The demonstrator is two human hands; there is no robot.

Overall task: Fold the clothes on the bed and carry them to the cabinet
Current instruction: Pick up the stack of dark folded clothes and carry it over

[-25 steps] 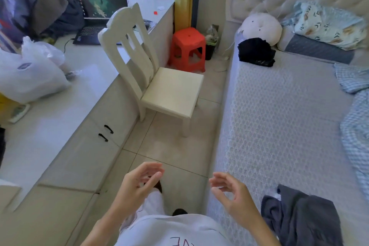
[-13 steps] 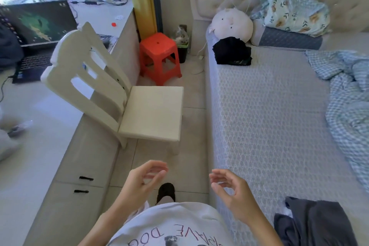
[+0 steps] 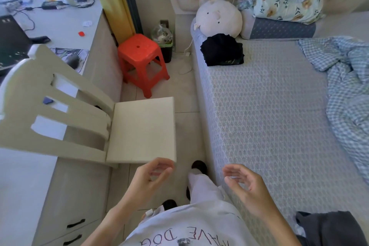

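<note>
A folded black garment [image 3: 222,52] lies at the head of the bed [image 3: 265,110], just below a round plush toy. A crumpled dark grey garment [image 3: 329,227] lies on the bed's near edge at the bottom right. My left hand [image 3: 150,178] hovers over the floor beside the chair seat, fingers curled and apart, holding nothing. My right hand [image 3: 244,188] hangs above the bed's near edge, also loosely curled and empty, left of the grey garment.
A white chair [image 3: 141,128] stands in the aisle on my left, an orange stool [image 3: 142,60] and a small bin beyond it. A long desk with low cabinet drawers [image 3: 73,223] runs along the left. A blue checked blanket [image 3: 347,90] and pillows lie on the bed.
I have stepped forward along the aisle and my view has swung right. The chair is now beside me. Both hands stay raised and empty.
</note>
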